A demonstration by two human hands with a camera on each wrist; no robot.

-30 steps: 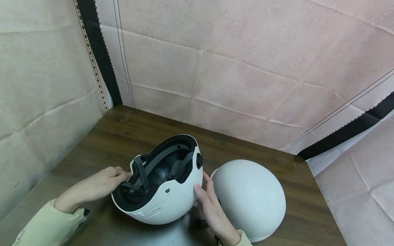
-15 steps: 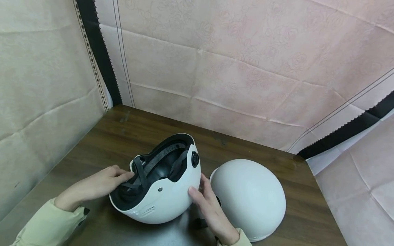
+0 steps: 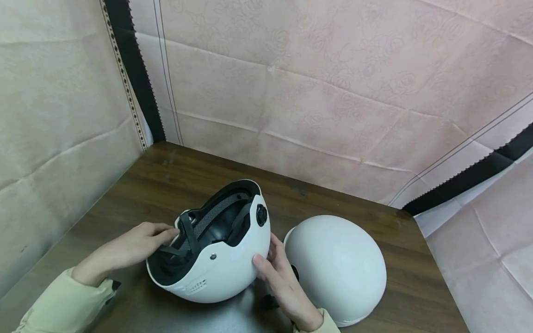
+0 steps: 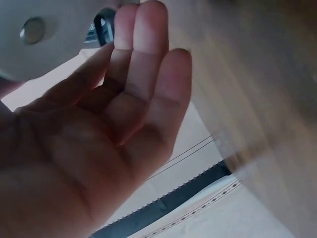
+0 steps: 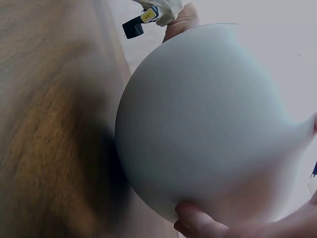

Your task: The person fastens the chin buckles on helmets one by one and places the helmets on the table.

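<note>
A white helmet [image 3: 233,268] lies tilted on its shell, its black padded inside and straps facing up, with a black dial [image 3: 261,215] at its right end. My left hand [image 3: 137,245] grips its left rim beside the strap; the left wrist view shows this palm [image 4: 74,153] with bent fingers near a rivet [image 4: 32,30] on the shell. From the right, my right hand [image 3: 285,286] holds the shell, thumb on the near side. The smooth shell [image 5: 198,109] fills much of the right wrist view, fingertips [image 5: 195,218] against its lower edge.
A second white helmet [image 3: 337,268] stands dome up close to my right hand. Both rest on a brown wooden table [image 3: 200,173]. Pale patterned cloth [image 3: 291,83] hangs behind the table and along its sides.
The held helmet has shifted a little left and turned, bringing the dial more into view. My right hand has moved slightly left with it; the second helmet has barely changed.
</note>
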